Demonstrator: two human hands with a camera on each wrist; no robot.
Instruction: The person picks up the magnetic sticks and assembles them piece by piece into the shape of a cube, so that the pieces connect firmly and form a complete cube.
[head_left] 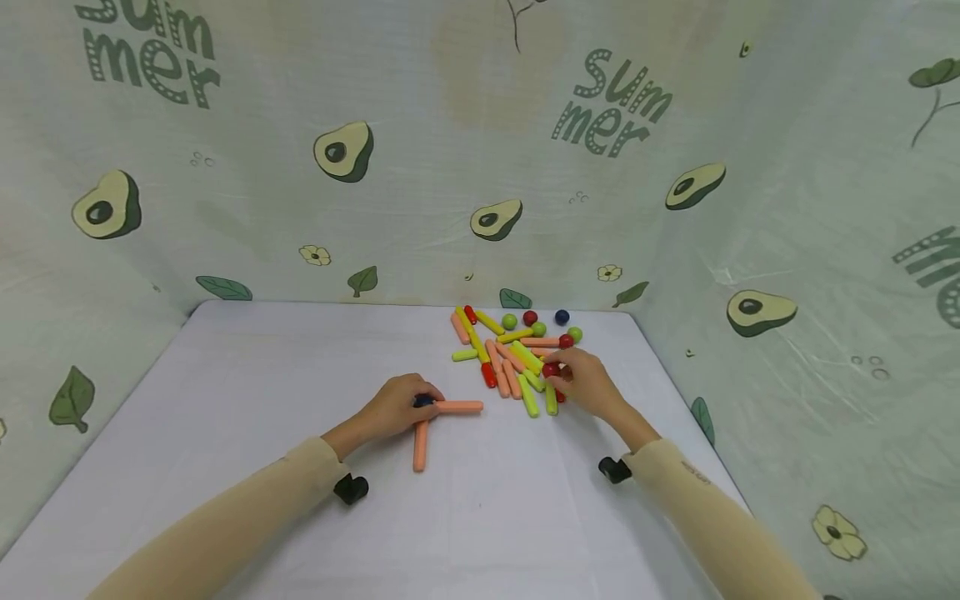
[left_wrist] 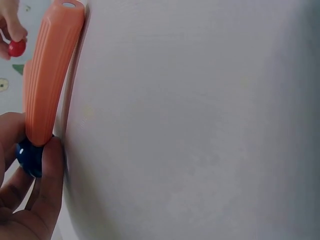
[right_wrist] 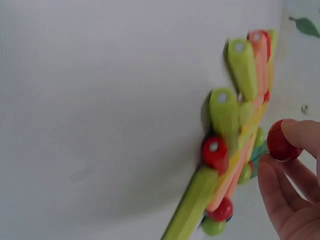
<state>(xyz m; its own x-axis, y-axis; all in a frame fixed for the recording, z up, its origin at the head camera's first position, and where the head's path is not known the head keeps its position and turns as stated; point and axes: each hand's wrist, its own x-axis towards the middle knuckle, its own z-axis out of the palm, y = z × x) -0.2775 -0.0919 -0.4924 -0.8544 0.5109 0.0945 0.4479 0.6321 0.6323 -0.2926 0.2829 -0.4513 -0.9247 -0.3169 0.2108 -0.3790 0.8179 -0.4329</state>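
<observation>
My left hand [head_left: 397,405] pinches a dark blue ball [left_wrist: 30,159] between thumb and fingers at the middle of the table. One orange rod [head_left: 460,407] extends from this ball to the right. A second orange rod [head_left: 420,447] runs from the ball toward me, so the two form a corner. Over the pile at the back right, my right hand [head_left: 590,385] pinches a red ball [right_wrist: 281,142] between thumb and fingertips. Light green rods [right_wrist: 224,107] and a short red piece [right_wrist: 214,152] lie below that hand in the right wrist view.
The pile on the white table [head_left: 285,367] mixes orange, yellow, green and red rods with loose balls. At its back sit a green ball [head_left: 509,322], a dark red ball [head_left: 530,317] and a dark blue ball [head_left: 562,317]. A printed cloth [head_left: 420,208] hangs behind.
</observation>
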